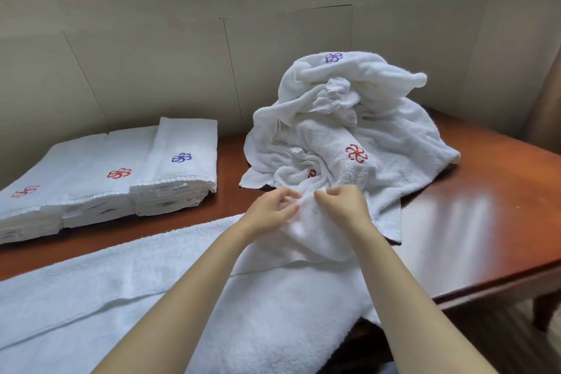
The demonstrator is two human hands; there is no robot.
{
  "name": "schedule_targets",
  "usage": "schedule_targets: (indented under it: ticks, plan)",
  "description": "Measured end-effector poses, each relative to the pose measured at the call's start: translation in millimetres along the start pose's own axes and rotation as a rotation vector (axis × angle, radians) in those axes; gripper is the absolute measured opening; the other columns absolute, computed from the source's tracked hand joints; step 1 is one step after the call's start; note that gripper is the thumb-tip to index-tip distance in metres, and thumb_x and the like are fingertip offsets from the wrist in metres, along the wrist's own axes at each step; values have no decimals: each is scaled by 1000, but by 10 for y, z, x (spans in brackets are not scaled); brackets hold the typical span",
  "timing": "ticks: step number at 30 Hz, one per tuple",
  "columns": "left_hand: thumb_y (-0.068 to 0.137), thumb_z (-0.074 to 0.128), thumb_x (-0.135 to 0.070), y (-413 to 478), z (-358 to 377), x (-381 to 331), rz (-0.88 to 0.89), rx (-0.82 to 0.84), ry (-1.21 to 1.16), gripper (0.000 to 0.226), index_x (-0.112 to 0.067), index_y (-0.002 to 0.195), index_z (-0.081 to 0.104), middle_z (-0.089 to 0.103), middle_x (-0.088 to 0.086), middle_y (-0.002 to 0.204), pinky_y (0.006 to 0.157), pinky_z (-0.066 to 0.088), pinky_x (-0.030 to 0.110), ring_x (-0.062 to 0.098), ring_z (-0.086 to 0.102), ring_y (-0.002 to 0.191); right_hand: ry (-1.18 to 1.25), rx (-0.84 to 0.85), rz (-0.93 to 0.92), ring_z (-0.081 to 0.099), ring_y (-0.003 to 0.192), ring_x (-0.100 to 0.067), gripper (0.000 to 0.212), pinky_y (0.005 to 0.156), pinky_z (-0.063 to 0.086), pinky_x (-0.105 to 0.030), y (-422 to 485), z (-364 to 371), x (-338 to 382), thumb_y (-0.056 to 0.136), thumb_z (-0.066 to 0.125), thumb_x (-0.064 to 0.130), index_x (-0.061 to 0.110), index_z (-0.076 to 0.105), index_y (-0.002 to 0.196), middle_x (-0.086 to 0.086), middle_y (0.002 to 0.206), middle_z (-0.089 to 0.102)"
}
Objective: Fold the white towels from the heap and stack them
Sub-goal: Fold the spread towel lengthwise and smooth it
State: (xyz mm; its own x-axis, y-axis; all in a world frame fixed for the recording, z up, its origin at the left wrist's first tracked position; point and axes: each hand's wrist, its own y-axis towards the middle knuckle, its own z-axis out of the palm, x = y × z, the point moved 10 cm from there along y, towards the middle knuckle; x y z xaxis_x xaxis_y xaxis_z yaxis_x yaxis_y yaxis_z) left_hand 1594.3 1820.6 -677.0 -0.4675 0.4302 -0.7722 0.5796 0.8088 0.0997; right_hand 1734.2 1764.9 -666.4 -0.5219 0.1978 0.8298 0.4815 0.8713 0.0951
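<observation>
A heap of crumpled white towels point(349, 127) with red and purple flower embroidery rises at the table's middle right. At its near foot, my left hand point(270, 211) and my right hand point(341, 203) pinch the edge of one white towel point(315, 237) that hangs out of the heap. The two hands are close together, fingers curled on the cloth. Three stacks of folded towels point(100, 179) lie side by side at the left, each with an embroidered flower on top.
A large white towel point(121, 291) is spread flat over the near side of the wooden table point(485, 212). A panelled wall runs right behind the heap and stacks. The table's right edge and a leg show at the lower right.
</observation>
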Motion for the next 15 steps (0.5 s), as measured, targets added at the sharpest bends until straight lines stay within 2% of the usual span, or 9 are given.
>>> schedule_targets:
  ticks: [3,5,6,7,8,9,12,15]
  plan:
    - [97,51,-23,14,-99,104,-23,-55,87,20,-12,112,58,62,0,106,79,41,27,16,57,101,44,-283,-53,44,66,-22,39,55,23,-33,64,-424,25,92,56,20,13,43,56,-1,54,40]
    - [97,51,-24,8,-155,227,-46,-76,161,16,-15,109,58,62,-4,100,72,39,24,15,57,94,54,-356,-56,47,69,-27,37,53,26,-31,67,-534,-13,92,56,17,14,46,56,1,56,47]
    - [97,51,-24,1,-170,296,-64,-73,203,15,-17,109,58,61,-6,100,71,39,23,13,56,93,63,-351,-36,53,75,-31,29,56,31,-27,85,-522,-77,92,55,13,15,58,64,-3,64,58]
    - [96,52,-24,-9,-173,367,-83,-61,251,15,-19,109,57,61,-7,101,74,41,24,13,56,94,62,-334,3,58,88,-33,18,66,38,-26,95,-479,-161,92,54,10,13,70,83,-9,83,68]
    - [95,53,-25,-19,-164,440,-104,-41,304,15,-21,109,56,60,-7,102,78,42,27,14,56,97,52,-311,51,60,102,-32,23,76,41,-26,97,-427,-251,92,52,7,9,70,105,-12,104,70]
    - [94,54,-27,-31,-154,507,-124,-19,355,15,-22,108,55,59,-8,102,82,42,31,16,56,99,56,-281,87,58,112,-29,31,82,40,-25,108,-373,-331,91,51,4,8,65,118,-12,117,67]
    - [92,56,-37,-57,-175,644,-173,13,473,24,-27,114,51,56,-10,107,92,39,36,17,53,107,72,-259,123,55,119,-26,39,86,39,-23,159,-354,-421,88,51,0,7,61,125,-11,126,62]
    - [92,55,-42,-59,-245,695,-201,10,544,39,-28,128,47,55,-8,126,102,32,39,19,47,120,12,-287,132,56,109,-33,36,77,39,-30,163,-391,-411,83,48,-4,3,62,115,-17,118,63]
